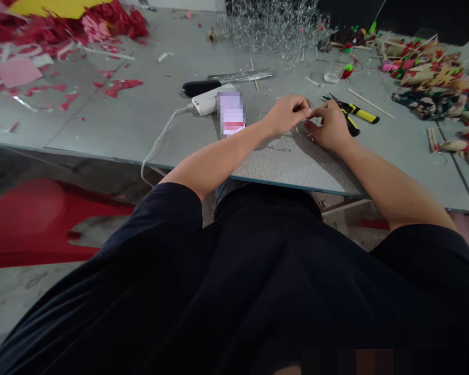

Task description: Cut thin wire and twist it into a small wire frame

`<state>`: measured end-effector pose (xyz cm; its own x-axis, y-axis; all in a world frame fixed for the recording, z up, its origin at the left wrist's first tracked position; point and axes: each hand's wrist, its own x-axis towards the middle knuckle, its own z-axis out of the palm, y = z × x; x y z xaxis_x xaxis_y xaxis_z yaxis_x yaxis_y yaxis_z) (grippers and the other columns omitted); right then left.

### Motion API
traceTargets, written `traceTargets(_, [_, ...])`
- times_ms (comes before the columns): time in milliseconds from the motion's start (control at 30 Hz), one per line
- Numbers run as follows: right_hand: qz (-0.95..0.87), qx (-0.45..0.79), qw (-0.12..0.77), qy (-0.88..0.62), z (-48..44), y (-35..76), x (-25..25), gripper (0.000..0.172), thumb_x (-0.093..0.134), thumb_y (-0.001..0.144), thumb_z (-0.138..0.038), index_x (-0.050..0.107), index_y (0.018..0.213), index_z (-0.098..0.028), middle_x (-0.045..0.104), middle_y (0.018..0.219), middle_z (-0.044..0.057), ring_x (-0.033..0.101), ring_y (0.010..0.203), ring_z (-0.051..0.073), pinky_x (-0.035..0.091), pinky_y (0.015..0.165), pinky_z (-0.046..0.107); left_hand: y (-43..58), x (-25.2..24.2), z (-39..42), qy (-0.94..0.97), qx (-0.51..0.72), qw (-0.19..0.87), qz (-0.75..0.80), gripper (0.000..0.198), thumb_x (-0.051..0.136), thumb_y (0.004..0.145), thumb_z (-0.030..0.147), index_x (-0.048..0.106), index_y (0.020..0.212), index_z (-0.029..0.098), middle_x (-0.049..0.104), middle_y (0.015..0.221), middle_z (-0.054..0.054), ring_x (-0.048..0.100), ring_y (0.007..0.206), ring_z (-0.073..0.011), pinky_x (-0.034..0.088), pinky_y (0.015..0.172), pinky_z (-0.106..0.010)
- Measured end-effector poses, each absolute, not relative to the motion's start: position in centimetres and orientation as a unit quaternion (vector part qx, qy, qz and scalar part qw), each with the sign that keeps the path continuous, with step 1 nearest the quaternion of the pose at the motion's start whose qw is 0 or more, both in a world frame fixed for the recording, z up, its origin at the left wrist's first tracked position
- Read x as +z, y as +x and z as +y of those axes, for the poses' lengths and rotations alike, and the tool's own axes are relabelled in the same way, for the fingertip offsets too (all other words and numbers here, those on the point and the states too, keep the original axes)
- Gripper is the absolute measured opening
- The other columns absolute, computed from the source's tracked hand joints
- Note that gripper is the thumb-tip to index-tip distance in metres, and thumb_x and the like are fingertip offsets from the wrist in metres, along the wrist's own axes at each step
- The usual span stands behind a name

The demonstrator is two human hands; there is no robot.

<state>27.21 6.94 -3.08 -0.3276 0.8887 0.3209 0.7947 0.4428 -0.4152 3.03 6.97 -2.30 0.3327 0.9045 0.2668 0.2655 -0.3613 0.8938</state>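
My left hand and my right hand meet just above the grey table, fingertips almost touching. Both pinch a thin silvery wire, which curls in a faint loop below the fingers; its exact shape is too fine to make out. Close behind my right hand lie pliers with black and yellow handles, partly hidden by the hand. To the left of my left hand is a lit phone, its screen blurred out, resting against a white power bank.
A black-handled tool with a shiny blade lies behind the power bank. Tangled silver wire heaps at the back. Colourful craft pieces crowd the right, red paper scraps the left. A white cable drops over the table edge near a red stool.
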Motion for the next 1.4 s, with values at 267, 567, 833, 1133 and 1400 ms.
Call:
traceTargets(267, [-0.81, 0.131, 0.24, -0.518, 6.9, 26.8, -2.7, 0.074, 0.072, 0.119, -0.099, 0.095, 0.151, -0.036, 0.087, 0.128, 0.017, 0.072, 0.123, 0.043, 0.06, 0.12, 0.068, 3.0, -0.9, 5.9, 0.709, 0.376, 0.4, 0.443, 0.046, 0.078, 0.127, 0.041, 0.067, 0.083, 0.034, 0.056, 0.056, 0.002, 0.067, 0.087, -0.0231, 0.048, 0.087, -0.042])
traceTargets(567, [-0.806, 0.155, 0.224, -0.526, 5.9, 26.2, -1.4, 0.066, 0.08, 0.116, -0.095, 0.093, 0.148, -0.039, 0.089, 0.115, 0.014, 0.073, 0.124, 0.046, 0.057, 0.119, 0.067, 3.2, -1.8, 6.5, 0.718, 0.401, 0.39, 0.414, 0.039, 0.073, 0.124, 0.025, 0.069, 0.085, 0.031, 0.058, 0.064, 0.003, 0.058, 0.068, -0.0215, 0.045, 0.076, -0.041])
traceTargets(833, [-0.819, 0.179, 0.235, -0.492, 6.9, 26.7, -2.5, 0.049, 0.085, 0.119, -0.083, 0.094, 0.127, -0.036, 0.091, 0.121, 0.013, 0.074, 0.125, 0.041, 0.061, 0.122, 0.064, 3.2, -2.0, 6.8, 0.725, 0.397, 0.394, 0.403, 0.042, 0.07, 0.124, 0.023, 0.066, 0.082, 0.03, 0.058, 0.064, 0.004, 0.056, 0.064, -0.0184, 0.046, 0.076, -0.039])
traceTargets(1133, [-0.83, 0.148, 0.327, -0.428, 10.0, 27.7, -5.9, 0.052, 0.093, 0.111, -0.083, 0.082, 0.095, -0.035, 0.085, 0.105, 0.009, 0.07, 0.101, 0.032, 0.067, 0.103, 0.06, 3.3, -1.5, 6.6, 0.719, 0.386, 0.391, 0.426, 0.042, 0.071, 0.123, 0.022, 0.066, 0.082, 0.03, 0.061, 0.067, 0.002, 0.061, 0.069, -0.0201, 0.049, 0.079, -0.041])
traceTargets(1400, [-0.816, 0.188, 0.303, -0.456, 9.7, 27.6, -5.7, 0.051, 0.092, 0.115, -0.082, 0.083, 0.099, -0.035, 0.088, 0.103, 0.005, 0.068, 0.102, 0.03, 0.068, 0.108, 0.059, 3.1, -1.8, 6.5, 0.732, 0.39, 0.381, 0.409, 0.041, 0.069, 0.124, 0.02, 0.065, 0.084, 0.029, 0.062, 0.068, 0.0, 0.067, 0.074, -0.0221, 0.049, 0.083, -0.043])
